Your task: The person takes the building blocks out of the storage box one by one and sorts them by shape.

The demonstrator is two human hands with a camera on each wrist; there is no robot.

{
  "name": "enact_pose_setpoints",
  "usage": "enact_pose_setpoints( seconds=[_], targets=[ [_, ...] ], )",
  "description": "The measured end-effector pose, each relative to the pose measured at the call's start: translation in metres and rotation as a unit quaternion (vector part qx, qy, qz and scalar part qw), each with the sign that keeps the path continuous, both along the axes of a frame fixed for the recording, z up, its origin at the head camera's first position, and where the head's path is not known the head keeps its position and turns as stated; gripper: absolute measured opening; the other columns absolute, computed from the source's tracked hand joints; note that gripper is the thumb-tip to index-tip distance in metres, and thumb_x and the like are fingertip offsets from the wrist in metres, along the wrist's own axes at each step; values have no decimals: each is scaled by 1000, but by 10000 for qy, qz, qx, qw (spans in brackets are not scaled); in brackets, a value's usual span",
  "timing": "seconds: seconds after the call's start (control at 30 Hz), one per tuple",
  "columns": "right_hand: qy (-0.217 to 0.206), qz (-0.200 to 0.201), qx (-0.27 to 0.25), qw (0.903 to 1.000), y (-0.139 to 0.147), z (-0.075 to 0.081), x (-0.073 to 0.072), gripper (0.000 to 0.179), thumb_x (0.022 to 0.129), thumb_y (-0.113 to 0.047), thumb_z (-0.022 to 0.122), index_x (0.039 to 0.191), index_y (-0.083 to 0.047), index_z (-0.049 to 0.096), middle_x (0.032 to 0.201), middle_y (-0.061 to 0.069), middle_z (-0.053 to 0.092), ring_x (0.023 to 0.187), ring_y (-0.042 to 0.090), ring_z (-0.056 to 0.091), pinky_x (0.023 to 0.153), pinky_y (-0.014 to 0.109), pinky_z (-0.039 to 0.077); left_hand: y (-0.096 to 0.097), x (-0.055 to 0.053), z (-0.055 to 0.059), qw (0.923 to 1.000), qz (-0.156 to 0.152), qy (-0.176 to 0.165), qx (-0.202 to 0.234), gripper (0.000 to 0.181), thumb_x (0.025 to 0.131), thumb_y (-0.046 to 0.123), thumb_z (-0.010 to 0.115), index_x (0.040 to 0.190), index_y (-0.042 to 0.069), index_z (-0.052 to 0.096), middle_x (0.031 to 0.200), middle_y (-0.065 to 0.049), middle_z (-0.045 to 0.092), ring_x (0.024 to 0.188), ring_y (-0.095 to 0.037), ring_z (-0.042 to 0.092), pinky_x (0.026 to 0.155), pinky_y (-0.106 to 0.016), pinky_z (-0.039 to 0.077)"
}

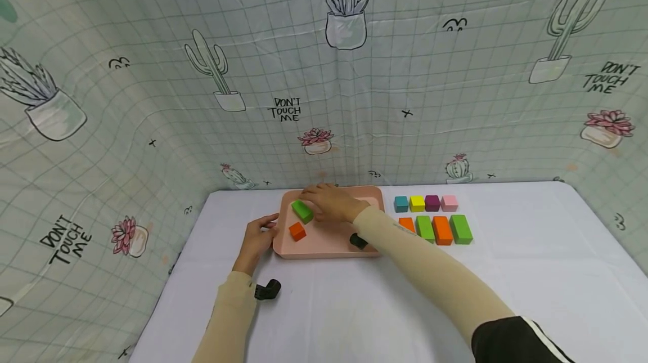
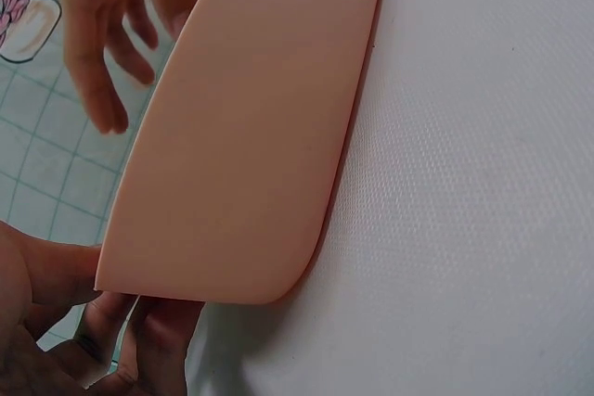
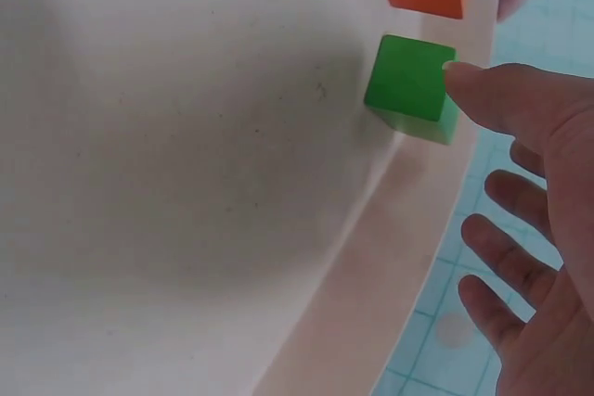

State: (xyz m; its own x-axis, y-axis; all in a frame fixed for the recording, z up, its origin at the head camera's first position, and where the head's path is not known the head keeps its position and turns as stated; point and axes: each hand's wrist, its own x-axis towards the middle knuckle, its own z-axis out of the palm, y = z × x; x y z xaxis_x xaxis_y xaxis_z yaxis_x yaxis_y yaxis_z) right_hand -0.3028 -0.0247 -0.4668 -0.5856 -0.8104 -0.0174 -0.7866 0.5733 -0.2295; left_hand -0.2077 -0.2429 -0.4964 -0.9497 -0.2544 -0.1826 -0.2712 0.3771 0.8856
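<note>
At its left end, the pink tray [image 1: 329, 252] is gripped by my left hand [image 1: 257, 238], thumb at the rim and bent fingers against the outer wall in the left wrist view. My right hand [image 1: 334, 203] reaches over the tray beside a green block [image 1: 302, 211]. In the right wrist view, the thumb touches an edge of that block while the other fingers stay spread apart beyond the rim. Nearer the tray's front left corner lies an orange block [image 1: 297, 232].
Right of the tray, a back row has blue [image 1: 401, 204], yellow [image 1: 417, 203], purple [image 1: 432, 202] and pink [image 1: 449, 203] cubes. Larger orange [image 1: 442, 231] and green [image 1: 461, 229] blocks stand before them, one partly behind my right sleeve [image 1: 420, 261]. A patterned curtain [image 1: 354, 87] rises behind.
</note>
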Motion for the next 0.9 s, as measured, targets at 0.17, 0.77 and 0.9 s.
enact_pose_setpoints(
  seconds=[0.17,0.77,0.9],
  targets=[
    [151,112,206,9996,-4,0,0,60,102,-18,72,156,-7,50,161,11,47,145,35,46,122,55,34,2,0,2,10000,17,18,-5,41,100,-4,58,140,-4,65,115,-21,60,88,-22,53,66,-22,47],
    [-241,-14,367,9990,-19,-11,-6,64,102,-18,72,160,-13,46,166,7,41,152,35,39,126,53,28,1,-1,-3,10000,17,-4,29,41,100,-3,58,141,-3,65,114,-20,59,84,-19,51,68,-24,47],
    [-262,-45,431,9987,-19,-12,-6,65,102,-18,71,161,-14,44,167,6,40,153,35,37,126,53,27,0,-1,-4,10000,45,-17,35,42,101,-3,58,142,-3,65,114,-19,59,85,-20,51,68,-25,46]
  ],
)
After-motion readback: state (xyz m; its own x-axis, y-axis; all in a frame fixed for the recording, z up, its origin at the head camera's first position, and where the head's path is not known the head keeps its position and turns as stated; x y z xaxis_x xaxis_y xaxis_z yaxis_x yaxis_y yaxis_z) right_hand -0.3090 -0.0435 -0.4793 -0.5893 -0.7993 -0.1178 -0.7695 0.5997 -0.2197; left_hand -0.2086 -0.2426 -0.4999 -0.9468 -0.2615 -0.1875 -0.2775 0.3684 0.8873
